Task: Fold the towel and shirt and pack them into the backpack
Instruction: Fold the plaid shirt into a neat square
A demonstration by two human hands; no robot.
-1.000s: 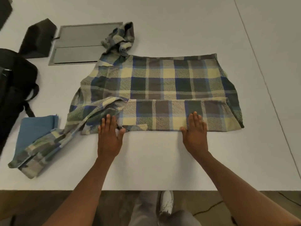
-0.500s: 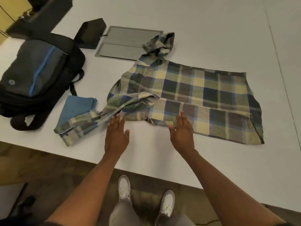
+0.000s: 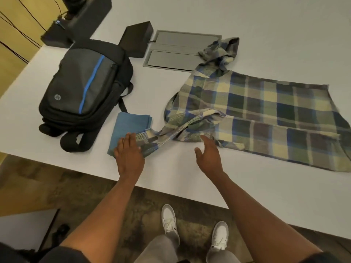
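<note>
Plaid shirt (image 3: 256,118) sleeve lies under the flat, spread left hand (image 3: 129,152); right hand (image 3: 209,158), apparently open, hovers beside it.

White table (image 3: 247,25) w/ black backpack (image 3: 85,88), folded blue towel (image 3: 131,124), plaid shirt (image 3: 256,114), black box (image 3: 136,38), grey panel (image 3: 180,52).

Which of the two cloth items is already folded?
The blue towel beside the backpack, a small folded stack. The plaid shirt lies mostly spread, sleeves loose.

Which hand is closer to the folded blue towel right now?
Left. The left hand lies over the near corner of the folded blue towel, where the plaid shirt's sleeve crosses it; the right hand is off to the towel's right, beside the plaid shirt.
</note>
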